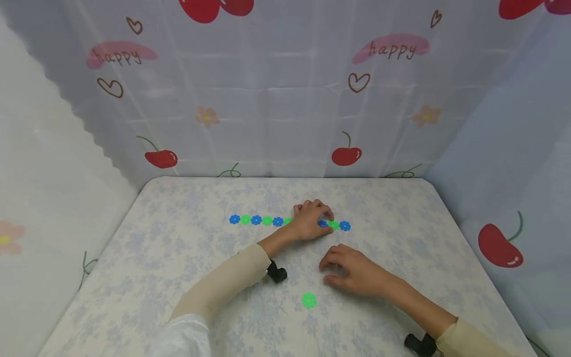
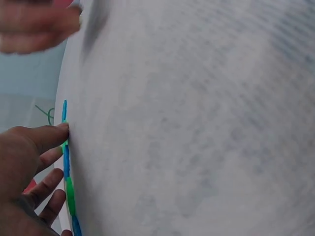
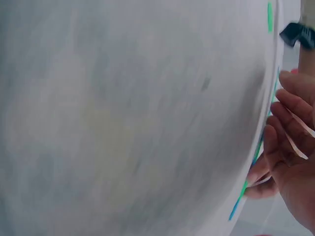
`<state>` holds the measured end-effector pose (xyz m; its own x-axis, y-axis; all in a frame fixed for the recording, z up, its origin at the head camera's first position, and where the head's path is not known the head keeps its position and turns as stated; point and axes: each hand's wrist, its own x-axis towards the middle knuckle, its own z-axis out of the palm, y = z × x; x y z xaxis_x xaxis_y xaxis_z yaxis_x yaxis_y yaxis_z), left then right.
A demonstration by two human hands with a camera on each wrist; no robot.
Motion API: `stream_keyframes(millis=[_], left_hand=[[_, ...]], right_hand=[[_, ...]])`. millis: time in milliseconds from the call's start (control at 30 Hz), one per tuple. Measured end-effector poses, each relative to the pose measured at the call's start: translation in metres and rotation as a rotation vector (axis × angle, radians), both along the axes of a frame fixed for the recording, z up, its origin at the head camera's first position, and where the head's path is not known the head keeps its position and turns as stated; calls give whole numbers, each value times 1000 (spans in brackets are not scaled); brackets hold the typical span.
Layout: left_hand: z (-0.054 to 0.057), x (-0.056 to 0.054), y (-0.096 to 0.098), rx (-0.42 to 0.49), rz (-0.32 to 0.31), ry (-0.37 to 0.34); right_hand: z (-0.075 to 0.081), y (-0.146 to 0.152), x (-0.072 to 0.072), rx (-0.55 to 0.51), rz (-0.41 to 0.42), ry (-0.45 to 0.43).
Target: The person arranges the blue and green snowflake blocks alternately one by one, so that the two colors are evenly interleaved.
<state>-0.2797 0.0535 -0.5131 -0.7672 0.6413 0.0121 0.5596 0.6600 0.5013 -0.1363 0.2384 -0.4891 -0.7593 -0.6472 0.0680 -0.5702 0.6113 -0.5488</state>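
A row of interlocking plastic snowflake discs, blue and green by turns, lies across the table. A blue disc (image 1: 234, 219) forms its left end and another blue disc (image 1: 345, 226) its right end. My left hand (image 1: 310, 221) reaches over the row and hides part of it. Its thumb and index finger pinch a green disc (image 1: 333, 225), second from the right end. Nearer to me, my right hand (image 1: 357, 271) hovers with loosely bent fingers and holds nothing. A loose green disc (image 1: 309, 300) lies to the left of and below that hand.
A pale floral cloth covers the table (image 1: 178, 258). Behind it hangs a white curtain (image 1: 276, 99) printed with cherries and hearts, and similar sheets close off both sides. A black wrist camera (image 1: 276, 271) sits under the left forearm, another black camera (image 1: 420, 344) at the right.
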Motion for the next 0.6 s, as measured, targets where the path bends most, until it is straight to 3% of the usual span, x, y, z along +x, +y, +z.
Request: stream_keyframes(millis=[133,333,600], left_hand=[[2,-2,2,-1,-20,-5],[3,-2,7,6,-53,2],[-1,1,19,37,-76,22]], right_hand=[[5,-16,14,31,85,-87],[4,-32,22,51,192,-93],[5,-37,26,63,203,-74]])
